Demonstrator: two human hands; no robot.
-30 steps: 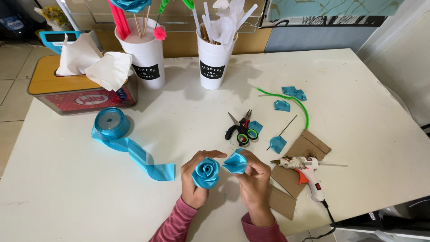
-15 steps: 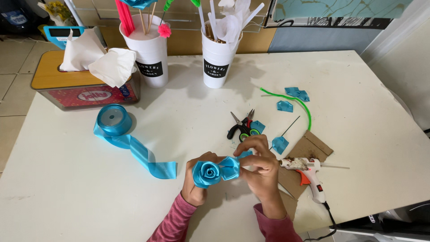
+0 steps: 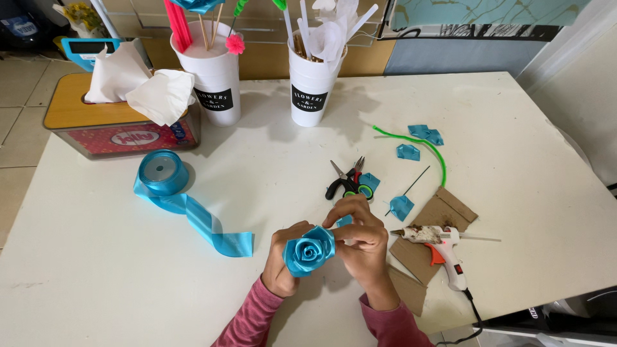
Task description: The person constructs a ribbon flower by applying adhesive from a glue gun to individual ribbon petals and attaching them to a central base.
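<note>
A blue satin ribbon rose [image 3: 309, 251] is held just above the white table [image 3: 270, 167] near its front edge. My left hand [image 3: 281, 260] grips the rose from below and behind. My right hand [image 3: 361, 239] presses a ribbon petal against the rose's right side with thumb and fingers. Both sleeves are pink. The rose's underside and stem are hidden by my hands.
A blue ribbon spool [image 3: 161, 173] with a loose tail lies left. Scissors [image 3: 347, 180], folded blue petals [image 3: 407, 152], a green stem wire [image 3: 418, 144], a glue gun [image 3: 437, 247] on cardboard [image 3: 443, 215] sit right. Two white buckets [image 3: 311, 83] and a tissue box [image 3: 116, 125] stand behind.
My right hand has brought the loose blue petal in from the right and pressed it onto the rose; the rose has shifted slightly to the right and closer to me.
</note>
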